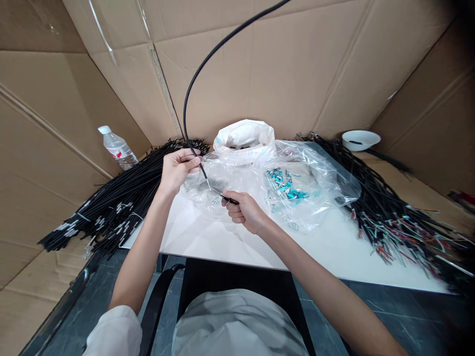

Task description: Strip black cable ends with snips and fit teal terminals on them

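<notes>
Closest to us is our lap in grey cloth, and above it our two forearms reach over the white table (230, 242). Our left hand (177, 170) is closed, thumb and forefinger pinching a black cable (188, 91) just short of its end; from the pinch the cable climbs in a tall arc and leaves the top of the view. Our right hand (243, 210) is curled shut around a thin dark tool (227, 198), whose tip meets the cable's bared end above a clear bag (222, 183).

We judge the risks small but real. The long arc is springy, and a loose pinch could let the end flick off the tool. The tip works near our left fingers, so a slip could prick them. It also hovers over thin plastic that could snag or tear. Whether any small part sits on the tip, we cannot tell.

The cable is thin, glossy and round, with a short pale stub at the end. A heap of like cables (118, 202) lies to the left, another (389, 212) with coloured wires to the right, and teal pieces (285, 184) show through a second bag.
</notes>
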{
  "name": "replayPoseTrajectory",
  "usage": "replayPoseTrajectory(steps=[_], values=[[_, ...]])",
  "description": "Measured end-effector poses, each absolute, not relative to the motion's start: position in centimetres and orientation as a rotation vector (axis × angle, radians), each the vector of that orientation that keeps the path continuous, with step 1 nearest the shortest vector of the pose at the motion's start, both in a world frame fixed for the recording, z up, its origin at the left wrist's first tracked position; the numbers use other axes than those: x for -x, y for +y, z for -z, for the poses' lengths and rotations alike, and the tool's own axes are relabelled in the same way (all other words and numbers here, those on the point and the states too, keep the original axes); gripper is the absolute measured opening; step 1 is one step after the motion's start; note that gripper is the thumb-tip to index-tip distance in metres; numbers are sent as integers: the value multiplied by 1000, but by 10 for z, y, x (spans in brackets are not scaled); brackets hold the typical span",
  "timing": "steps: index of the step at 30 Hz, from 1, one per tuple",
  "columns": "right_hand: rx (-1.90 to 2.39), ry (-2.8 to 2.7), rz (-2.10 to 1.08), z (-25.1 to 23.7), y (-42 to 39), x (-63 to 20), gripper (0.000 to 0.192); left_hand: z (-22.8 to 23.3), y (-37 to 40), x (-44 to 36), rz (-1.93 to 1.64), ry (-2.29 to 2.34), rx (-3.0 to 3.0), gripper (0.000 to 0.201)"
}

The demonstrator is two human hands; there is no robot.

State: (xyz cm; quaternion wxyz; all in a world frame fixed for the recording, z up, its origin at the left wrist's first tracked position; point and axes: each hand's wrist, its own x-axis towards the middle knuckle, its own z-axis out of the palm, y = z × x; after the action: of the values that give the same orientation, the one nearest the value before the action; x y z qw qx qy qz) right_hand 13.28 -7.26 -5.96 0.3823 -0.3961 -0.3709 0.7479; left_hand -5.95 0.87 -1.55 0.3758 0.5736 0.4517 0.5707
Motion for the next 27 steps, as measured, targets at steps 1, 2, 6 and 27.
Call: replayPoseTrajectory(steps=[1, 2, 6, 27], values=[[1011, -946, -1910, 60, -73, -133, 37, 15, 9, 59, -1462, 1155, -1463, 33], [1011, -947, -1912, 60, -73, -133, 37, 15, 9, 59, -1465, 1155, -1460, 33], [1006, -944, -1912, 59, -71, -132, 37, 15, 7, 59, -1463, 1149, -1449, 33], [958, -732, -1945, 53, -65, -112, 39, 22, 4, 53, -1565, 1139, -1449, 33]])
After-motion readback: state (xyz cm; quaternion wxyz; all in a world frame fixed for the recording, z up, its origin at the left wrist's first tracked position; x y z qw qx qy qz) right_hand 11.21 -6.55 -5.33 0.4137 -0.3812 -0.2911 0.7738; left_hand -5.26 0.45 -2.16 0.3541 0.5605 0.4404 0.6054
